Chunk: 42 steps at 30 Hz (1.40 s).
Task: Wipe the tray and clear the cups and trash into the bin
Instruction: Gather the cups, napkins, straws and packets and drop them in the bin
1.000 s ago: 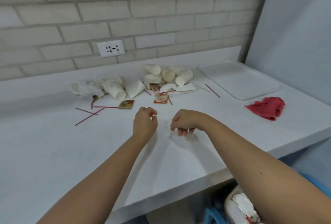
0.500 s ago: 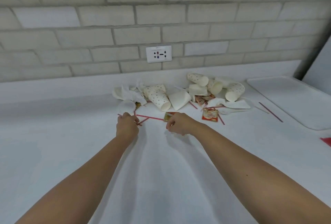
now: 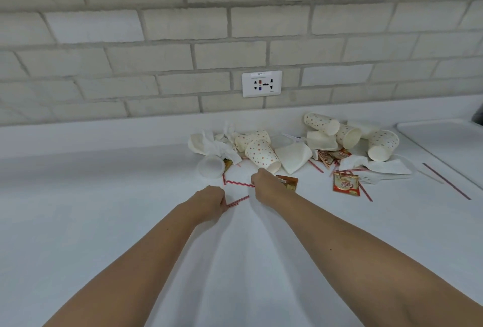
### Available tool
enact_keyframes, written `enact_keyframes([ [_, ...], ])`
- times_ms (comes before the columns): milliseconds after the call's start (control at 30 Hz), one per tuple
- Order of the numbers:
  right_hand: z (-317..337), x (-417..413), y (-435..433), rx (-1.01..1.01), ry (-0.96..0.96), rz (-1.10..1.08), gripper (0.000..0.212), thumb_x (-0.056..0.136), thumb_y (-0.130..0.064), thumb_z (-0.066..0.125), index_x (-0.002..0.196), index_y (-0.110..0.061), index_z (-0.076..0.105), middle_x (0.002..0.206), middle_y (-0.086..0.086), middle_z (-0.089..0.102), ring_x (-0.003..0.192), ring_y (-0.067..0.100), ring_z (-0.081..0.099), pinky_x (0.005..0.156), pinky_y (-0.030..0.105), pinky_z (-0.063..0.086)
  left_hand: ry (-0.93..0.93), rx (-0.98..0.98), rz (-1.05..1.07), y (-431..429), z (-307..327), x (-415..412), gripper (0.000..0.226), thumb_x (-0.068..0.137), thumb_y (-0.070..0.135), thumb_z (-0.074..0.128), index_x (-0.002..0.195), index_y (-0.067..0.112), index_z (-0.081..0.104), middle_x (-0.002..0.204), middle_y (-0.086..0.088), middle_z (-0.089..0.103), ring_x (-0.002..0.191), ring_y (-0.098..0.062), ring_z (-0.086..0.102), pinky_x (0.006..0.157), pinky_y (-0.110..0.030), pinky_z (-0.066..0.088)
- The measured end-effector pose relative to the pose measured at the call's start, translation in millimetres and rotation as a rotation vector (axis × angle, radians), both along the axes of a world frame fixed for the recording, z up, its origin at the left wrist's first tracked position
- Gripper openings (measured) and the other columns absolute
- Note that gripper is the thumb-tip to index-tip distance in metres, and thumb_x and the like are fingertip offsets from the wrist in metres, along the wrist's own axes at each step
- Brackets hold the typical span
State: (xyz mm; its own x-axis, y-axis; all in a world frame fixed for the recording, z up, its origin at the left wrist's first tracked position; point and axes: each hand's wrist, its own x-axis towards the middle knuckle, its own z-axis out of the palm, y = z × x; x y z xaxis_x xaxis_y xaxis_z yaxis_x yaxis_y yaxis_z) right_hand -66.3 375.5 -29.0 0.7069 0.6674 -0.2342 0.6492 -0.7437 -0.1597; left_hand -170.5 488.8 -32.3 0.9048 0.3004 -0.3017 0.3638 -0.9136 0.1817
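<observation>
A heap of spotted paper cups (image 3: 262,153), crumpled napkins (image 3: 222,145), sachets (image 3: 345,183) and red stirrer sticks lies on the white counter by the wall. My left hand (image 3: 209,202) pinches a red stick (image 3: 237,201) against the counter. My right hand (image 3: 266,183) grips the end of another red stick (image 3: 239,183), just in front of a fallen cup and over a brown sachet (image 3: 288,183). The white tray (image 3: 444,138) sits at the far right edge.
A wall socket (image 3: 262,83) sits above the heap on the brick wall. A clear plastic lid (image 3: 210,166), a white plastic fork (image 3: 376,177) and a long red stick (image 3: 447,181) lie among the trash. The bin and the red cloth are out of view.
The view swung left, so the red cloth left the frame. Both hands moved forward from the bare counter to the red sticks and closed on them.
</observation>
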Motion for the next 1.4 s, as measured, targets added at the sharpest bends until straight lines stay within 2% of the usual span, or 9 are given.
enact_keyframes([
  [100,5,4,4,-0.037,0.034,-0.011,0.035,0.090,0.003,0.046,0.063,-0.012,0.030,0.070,0.001,0.036,0.056,0.010,0.032,0.047,0.020,0.026,0.085,0.021,-0.038,-2,2,1,0.027,0.097,0.019,0.041,0.069,0.016,0.039,0.081,0.001,0.044,0.081,-0.017,0.042,0.069,-0.024,0.033],
  [400,8,-3,-6,-0.173,0.041,0.070,0.021,0.090,-0.009,0.053,0.073,-0.010,0.041,0.068,0.001,0.034,0.062,0.015,0.039,0.055,0.023,0.033,-0.011,0.147,-0.054,-21,-10,2,0.026,0.096,0.017,0.036,0.108,0.002,0.054,0.069,0.004,0.026,0.080,-0.017,0.043,0.068,-0.024,0.036],
  [467,9,-7,-4,-0.190,-0.013,0.096,0.013,0.091,-0.007,0.051,0.079,-0.007,0.047,0.067,0.002,0.032,0.066,0.017,0.040,0.060,0.023,0.034,-0.027,0.128,-0.009,-20,-12,3,0.024,0.096,0.015,0.037,0.109,0.002,0.052,0.069,0.004,0.025,0.080,-0.018,0.043,0.066,-0.024,0.035],
  [600,8,-8,-7,-0.192,0.039,0.106,0.033,0.090,-0.007,0.052,0.065,-0.011,0.031,0.068,0.002,0.033,0.055,0.013,0.033,0.048,0.021,0.027,-0.061,0.000,0.093,-13,-7,3,0.011,0.095,0.014,0.037,0.089,0.009,0.044,0.070,0.005,0.032,0.070,-0.014,0.041,0.054,-0.020,0.028],
  [767,4,-13,-15,-0.164,0.055,0.107,0.008,0.092,-0.003,0.050,0.099,-0.005,0.048,0.084,0.005,0.049,0.083,0.021,0.049,0.056,0.024,0.037,-0.151,-0.165,0.217,0,-3,3,0.030,0.096,0.015,0.036,0.068,0.017,0.027,0.071,0.001,0.038,0.058,-0.010,0.033,0.051,-0.022,0.027],
  [933,-6,-16,-17,-0.094,0.044,0.044,0.034,0.093,0.000,0.043,0.126,0.000,0.042,0.129,0.016,0.048,0.119,0.029,0.048,0.093,0.033,0.042,-0.305,-0.255,0.309,0,-2,13,0.014,0.097,0.008,0.033,0.083,0.008,0.030,0.069,0.001,0.038,0.058,-0.009,0.033,0.049,-0.022,0.025],
  [1000,-6,-11,-19,-0.056,0.043,0.042,0.034,0.092,0.004,0.040,0.126,0.000,0.042,0.130,0.016,0.042,0.118,0.030,0.046,0.090,0.036,0.041,-0.371,-0.283,0.391,-1,-4,22,0.003,0.097,0.007,0.032,0.095,0.004,0.032,0.071,-0.002,0.042,0.063,-0.015,0.041,0.050,-0.023,0.027],
  [1133,1,6,-29,0.141,-0.024,-0.024,0.046,0.087,0.012,0.037,0.131,-0.001,0.035,0.130,0.019,0.037,0.107,0.031,0.047,0.077,0.035,0.040,-0.369,-0.182,0.476,1,-16,38,0.025,0.097,0.020,0.041,0.105,-0.002,0.050,0.099,-0.017,0.059,0.082,-0.028,0.054,0.067,-0.033,0.043],
  [1400,-14,31,-51,0.289,-0.001,-0.454,0.056,0.092,-0.033,0.055,0.133,-0.003,0.032,0.134,0.014,0.033,0.123,0.027,0.039,0.093,0.032,0.043,-0.331,-0.197,0.596,-5,-18,60,0.015,0.092,0.009,0.047,0.102,0.001,0.054,0.094,-0.011,0.057,0.094,-0.030,0.059,0.073,-0.032,0.044],
])
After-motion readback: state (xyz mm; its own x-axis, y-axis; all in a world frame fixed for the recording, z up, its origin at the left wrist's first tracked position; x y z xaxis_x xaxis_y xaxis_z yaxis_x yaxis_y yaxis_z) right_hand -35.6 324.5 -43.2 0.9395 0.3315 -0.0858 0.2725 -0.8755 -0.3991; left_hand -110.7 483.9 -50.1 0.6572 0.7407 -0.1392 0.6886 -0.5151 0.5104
